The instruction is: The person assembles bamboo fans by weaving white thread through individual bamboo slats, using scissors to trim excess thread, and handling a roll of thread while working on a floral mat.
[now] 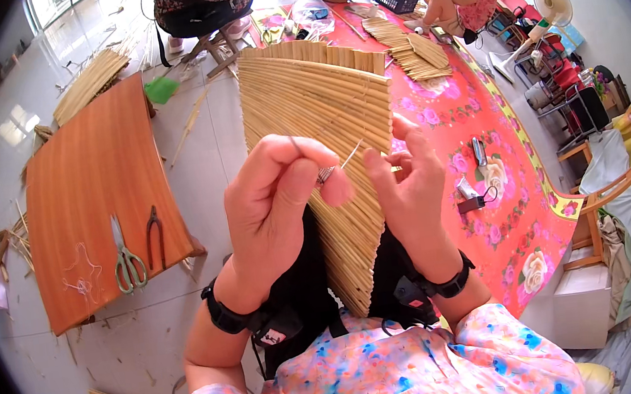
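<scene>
A fan-shaped panel of narrow tan strips [320, 99], which look like bamboo or reed, lies across my lap beneath both hands. My left hand [269, 202] is closed, pinching a thin pale needle [353, 152] that points up toward the right. A metal thimble ring [324, 175] shows at one of its fingers. Just right of the needle's tip, my right hand [417, 185] has its thumb and forefinger apart, with nothing visible between them. Any thread on the needle is too fine to make out.
At left, an orange-brown wooden board [94, 168] bears green-handled scissors [129, 265], pliers [154, 239] and loose thread [83, 276]. A pink floral mat [483, 232] spreads at right, with more strip panels [403, 47] farther off. Another person [465, 5] sits back right, near a fan [552, 2].
</scene>
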Demonstrator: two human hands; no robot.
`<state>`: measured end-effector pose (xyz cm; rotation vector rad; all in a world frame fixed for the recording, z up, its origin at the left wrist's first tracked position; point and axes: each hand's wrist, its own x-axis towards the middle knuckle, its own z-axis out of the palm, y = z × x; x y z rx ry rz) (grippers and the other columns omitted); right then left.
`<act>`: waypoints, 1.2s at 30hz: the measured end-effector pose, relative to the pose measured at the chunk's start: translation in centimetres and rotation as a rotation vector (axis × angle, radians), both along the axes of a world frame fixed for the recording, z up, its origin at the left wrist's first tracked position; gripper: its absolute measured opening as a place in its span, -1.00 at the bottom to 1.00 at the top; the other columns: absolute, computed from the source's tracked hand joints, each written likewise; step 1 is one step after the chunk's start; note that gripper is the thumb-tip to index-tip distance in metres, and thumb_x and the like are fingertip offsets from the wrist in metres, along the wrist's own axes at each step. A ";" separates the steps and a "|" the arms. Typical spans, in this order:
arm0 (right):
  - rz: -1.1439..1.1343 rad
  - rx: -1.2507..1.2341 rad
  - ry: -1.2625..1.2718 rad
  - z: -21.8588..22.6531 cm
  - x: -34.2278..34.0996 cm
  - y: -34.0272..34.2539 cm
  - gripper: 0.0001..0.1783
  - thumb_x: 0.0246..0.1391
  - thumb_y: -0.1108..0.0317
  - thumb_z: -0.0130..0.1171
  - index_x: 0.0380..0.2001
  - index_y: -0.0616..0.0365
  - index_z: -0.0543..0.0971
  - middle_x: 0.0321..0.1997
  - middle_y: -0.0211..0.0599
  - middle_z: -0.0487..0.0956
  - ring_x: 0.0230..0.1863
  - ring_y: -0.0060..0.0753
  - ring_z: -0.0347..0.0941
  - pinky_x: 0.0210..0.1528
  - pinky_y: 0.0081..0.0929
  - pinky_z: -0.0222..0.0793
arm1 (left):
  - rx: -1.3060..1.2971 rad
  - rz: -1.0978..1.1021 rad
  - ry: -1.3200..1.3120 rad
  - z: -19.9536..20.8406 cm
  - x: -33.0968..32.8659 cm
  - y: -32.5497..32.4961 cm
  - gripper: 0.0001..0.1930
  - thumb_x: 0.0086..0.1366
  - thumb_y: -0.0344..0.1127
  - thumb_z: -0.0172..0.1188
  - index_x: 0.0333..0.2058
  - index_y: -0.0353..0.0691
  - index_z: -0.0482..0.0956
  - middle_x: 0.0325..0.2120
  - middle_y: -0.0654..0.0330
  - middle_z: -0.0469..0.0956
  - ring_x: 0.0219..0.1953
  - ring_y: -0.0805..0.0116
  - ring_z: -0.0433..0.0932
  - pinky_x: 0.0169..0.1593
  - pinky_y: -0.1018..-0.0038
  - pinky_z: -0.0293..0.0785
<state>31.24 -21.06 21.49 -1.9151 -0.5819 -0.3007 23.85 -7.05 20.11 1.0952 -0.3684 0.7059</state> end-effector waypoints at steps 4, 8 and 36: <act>-0.037 -0.069 -0.155 -0.8 0.8 0.3 -0.57 -0.05 0.39 0.19 -0.05 0.25 0.45 -0.22 -0.14 0.52 -0.48 -0.39 0.48 -0.50 -0.56 0.41 | 0.212 0.238 0.260 2.9 -2.3 0.6 -0.89 0.32 -0.54 -0.08 -0.35 -0.39 0.44 -0.58 0.21 0.44 -0.55 0.58 0.35 -0.48 0.65 0.28; -0.033 -0.147 -0.050 0.1 -0.7 0.6 -0.58 -0.04 0.39 0.17 -0.06 0.27 0.42 -0.20 -0.10 0.50 -0.49 -0.29 0.48 -0.48 -0.47 0.45 | 0.143 0.245 0.113 3.2 -5.6 2.4 -0.88 0.28 -0.58 -0.08 -0.45 -0.38 0.40 -0.62 0.22 0.40 -0.61 0.52 0.28 -0.55 0.62 0.16; 0.029 -0.185 -0.178 0.2 -0.2 0.1 -0.72 -0.05 0.33 0.24 -0.27 0.26 0.52 -0.51 -0.19 0.54 -0.64 -0.35 0.47 -0.56 -0.45 0.40 | 0.272 0.439 0.083 3.2 -6.9 1.6 -0.90 0.24 -0.57 -0.04 -0.43 -0.33 0.45 -0.71 0.32 0.30 -0.72 0.54 0.19 -0.61 0.61 0.04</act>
